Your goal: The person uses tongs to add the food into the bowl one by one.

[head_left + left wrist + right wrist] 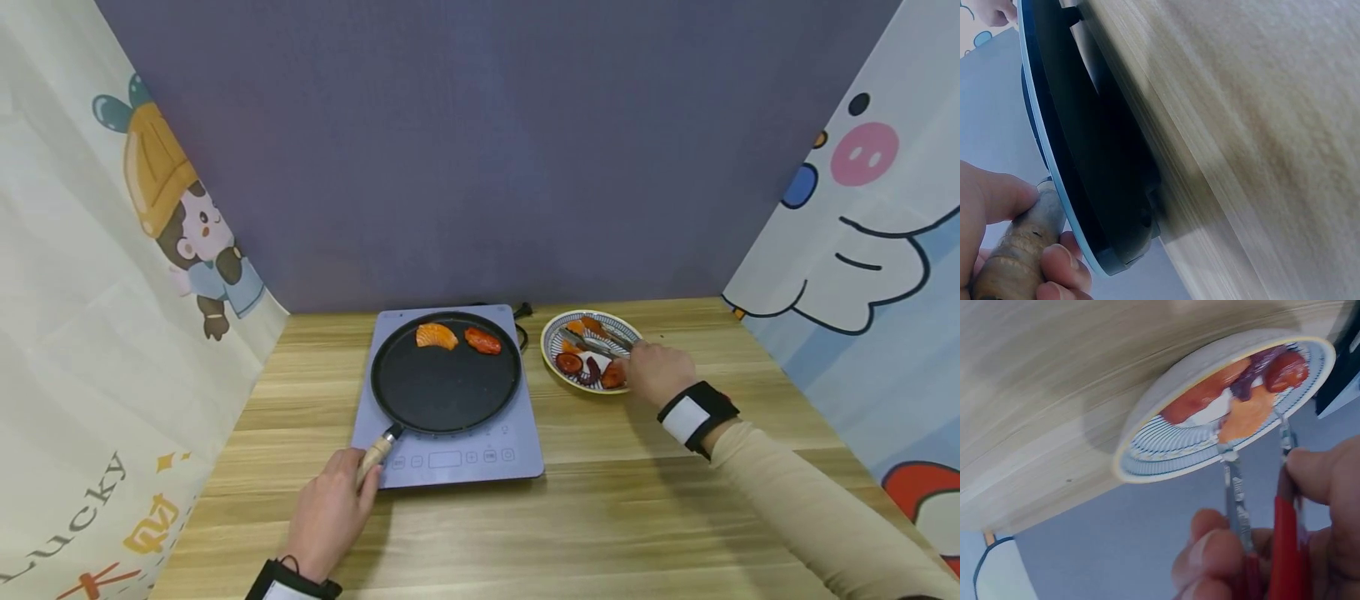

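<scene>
My left hand [330, 510] grips the wooden handle [375, 457] of a flat black frying pan [442, 392]. In the pan, near its far rim, lie an orange, white-striped slice like salmon [437, 336] and a glossy red piece of food [483, 341]. On the right, my right hand [662, 375] holds red-handled metal tongs [1287, 550] over a yellow-rimmed striped plate [550, 368]. The tong arms stand apart, their tips at an orange slice [1247, 415] on the plate. Around it sit a round red piece [569, 363], a purple curled piece [592, 372] and other food.
Under the pan is a pale lilac induction cooker [450, 471] with touch buttons along its front. Its black cord [522, 315] comes out at the back right, between cooker and plate. A grey-purple panel [480, 167] stands behind the wooden table [570, 533]; printed curtains hang at both sides.
</scene>
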Motion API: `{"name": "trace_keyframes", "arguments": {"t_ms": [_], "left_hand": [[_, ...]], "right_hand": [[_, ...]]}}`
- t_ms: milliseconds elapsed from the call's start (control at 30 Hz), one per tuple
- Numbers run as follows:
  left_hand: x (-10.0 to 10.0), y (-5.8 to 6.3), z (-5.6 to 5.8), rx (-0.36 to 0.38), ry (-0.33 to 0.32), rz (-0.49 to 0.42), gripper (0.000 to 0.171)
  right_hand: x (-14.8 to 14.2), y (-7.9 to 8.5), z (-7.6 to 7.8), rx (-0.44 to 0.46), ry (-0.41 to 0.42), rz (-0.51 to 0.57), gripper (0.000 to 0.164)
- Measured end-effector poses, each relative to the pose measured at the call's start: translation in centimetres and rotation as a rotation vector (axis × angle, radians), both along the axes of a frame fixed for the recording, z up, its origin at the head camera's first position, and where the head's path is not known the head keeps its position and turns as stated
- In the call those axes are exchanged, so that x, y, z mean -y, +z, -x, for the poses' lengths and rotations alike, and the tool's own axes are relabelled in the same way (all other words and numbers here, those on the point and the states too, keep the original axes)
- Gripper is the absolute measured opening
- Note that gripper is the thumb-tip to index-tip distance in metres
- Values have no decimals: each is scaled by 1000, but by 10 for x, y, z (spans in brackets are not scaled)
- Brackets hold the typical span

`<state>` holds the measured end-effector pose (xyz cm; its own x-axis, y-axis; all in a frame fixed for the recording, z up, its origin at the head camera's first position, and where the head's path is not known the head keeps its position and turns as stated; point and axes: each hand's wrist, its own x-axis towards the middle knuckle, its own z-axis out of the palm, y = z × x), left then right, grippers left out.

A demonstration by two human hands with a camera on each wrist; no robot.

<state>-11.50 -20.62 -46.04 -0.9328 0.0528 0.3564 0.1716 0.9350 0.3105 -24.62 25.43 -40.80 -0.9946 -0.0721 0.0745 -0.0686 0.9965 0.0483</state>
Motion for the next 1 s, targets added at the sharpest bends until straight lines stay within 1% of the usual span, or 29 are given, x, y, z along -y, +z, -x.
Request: {"name": "trace_keyframes", "arguments": {"t_ms": [100, 200, 333, 433, 500, 600, 800, 900, 1000], "left_hand": [[0, 0, 0, 9, 2, 2, 30], [0, 0, -1, 1, -3, 3, 29], [0, 0, -1, -11, -5, 4, 28], [0, 0, -1, -7, -3, 2, 28], [0, 0, -1, -5, -1, 1, 29], [0, 0, -1, -7, -1, 3, 29], [0, 1, -1, -11, -3, 3, 29], [0, 1, -1, -26, -7, 2, 28], [0, 1, -1, -32, -9, -1, 29]], "right_hand": [[-9, -2, 2, -9, 14, -13, 47], [-16, -4, 4, -1, 9, -11, 51], [-18, -2, 4, 20, -21, 36, 52], [-15, 2, 3, 58, -37, 51, 52], [-12, 7, 2, 99, -41, 46, 51], [-5, 15, 2, 165, -41, 27, 51], [7, 24, 8, 235, -9, -49, 53], [14, 26, 11, 249, -6, -90, 53], [19, 27, 10, 223, -17, -124, 52]]}}
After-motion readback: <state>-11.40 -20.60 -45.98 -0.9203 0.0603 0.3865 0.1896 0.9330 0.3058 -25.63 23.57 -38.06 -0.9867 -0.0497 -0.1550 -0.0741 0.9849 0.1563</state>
